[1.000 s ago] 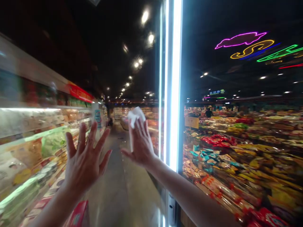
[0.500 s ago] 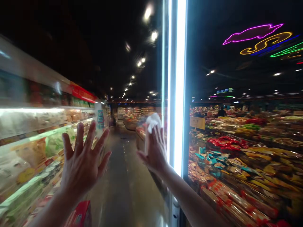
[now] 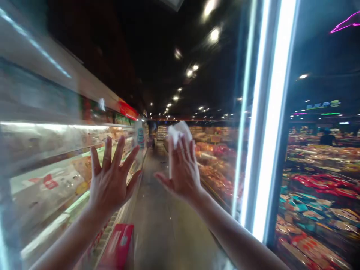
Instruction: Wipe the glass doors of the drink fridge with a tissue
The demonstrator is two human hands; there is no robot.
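My left hand (image 3: 110, 182) is raised with its palm turned away and its fingers spread, seemingly against a clear glass pane; it holds nothing. To its right, my right hand (image 3: 184, 172) presses a crumpled white cloth (image 3: 177, 132) flat under its fingers, thumb stretched out to the side. The cloth sticks out above the fingertips and along the thumb side; the rest is hidden behind the hand. Whether it is fabric or paper I cannot tell. A metal frame with bright vertical light strips (image 3: 272, 123) stands right of this hand.
Lit shelves of packaged goods (image 3: 53, 183) run along the left, blurred. A red box (image 3: 119, 240) is low at centre left. Beyond the pane lies an aisle floor (image 3: 157, 210). Heaped packaged goods (image 3: 317, 187) fill the right, with a dark-clothed person (image 3: 327, 138) far back.
The view has swung left, so the light strips and goods now sit further right. My right hand with the cloth has moved left, away from the strips. My left hand stays spread.
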